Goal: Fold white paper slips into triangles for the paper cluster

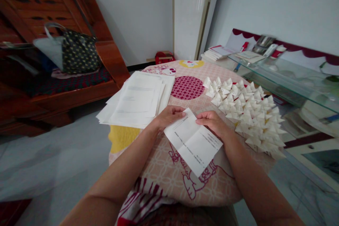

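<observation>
One creased printed sheet point(194, 143), likely light, limp, easily torn: my left fingers point(176, 109) and right fingers point(208, 114) pinch its far edges, sensible holding places.

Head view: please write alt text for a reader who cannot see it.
A person's left hand and right hand hold a creased, printed sheet above a patterned tablecloth. A stack of papers lies at left; many folded paper pieces sit at right.
</observation>
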A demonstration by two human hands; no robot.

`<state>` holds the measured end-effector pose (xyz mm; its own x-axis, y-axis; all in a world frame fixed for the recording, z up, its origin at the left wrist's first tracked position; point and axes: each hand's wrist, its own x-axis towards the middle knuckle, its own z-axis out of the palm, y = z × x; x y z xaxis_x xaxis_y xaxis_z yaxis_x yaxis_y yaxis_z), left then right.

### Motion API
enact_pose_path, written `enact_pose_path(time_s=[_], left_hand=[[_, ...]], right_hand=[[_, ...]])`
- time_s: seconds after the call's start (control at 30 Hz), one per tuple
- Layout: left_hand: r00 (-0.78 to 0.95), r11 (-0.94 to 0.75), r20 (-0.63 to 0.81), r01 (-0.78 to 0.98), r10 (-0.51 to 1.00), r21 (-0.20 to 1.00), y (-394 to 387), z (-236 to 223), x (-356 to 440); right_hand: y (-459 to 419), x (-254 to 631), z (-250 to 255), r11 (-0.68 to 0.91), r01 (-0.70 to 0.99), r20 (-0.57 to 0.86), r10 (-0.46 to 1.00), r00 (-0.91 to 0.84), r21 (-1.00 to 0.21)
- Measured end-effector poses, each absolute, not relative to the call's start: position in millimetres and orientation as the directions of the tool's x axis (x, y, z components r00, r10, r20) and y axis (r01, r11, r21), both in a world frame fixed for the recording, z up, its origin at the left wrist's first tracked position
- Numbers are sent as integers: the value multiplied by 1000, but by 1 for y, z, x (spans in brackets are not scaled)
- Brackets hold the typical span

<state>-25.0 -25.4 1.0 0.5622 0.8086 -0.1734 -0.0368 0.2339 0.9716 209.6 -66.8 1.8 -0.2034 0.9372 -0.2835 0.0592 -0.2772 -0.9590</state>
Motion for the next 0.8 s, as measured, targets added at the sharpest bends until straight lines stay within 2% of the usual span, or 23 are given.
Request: enact_pose_path(time_s=[0.13,0.2,0.43,0.8], left_hand=[[456,229,-91,-258,885,939,-21,4,-30],[453,205,-44,-312,890,927,-19,5,-33],[496,103,88,-345,864,933,-26,8,-33],[517,87,108,-338,849,937,-26,8,-32]], right_hand=[[-62,220,0,-246,-46,-241,966,-97,-968],[-60,225,1,-237,-110,-229,970,-77,-965],[-61,226,2,-236,-202,-225,971,-76,-950],[-57,227,-3,-244,-179,-236,970,-65,-953]])
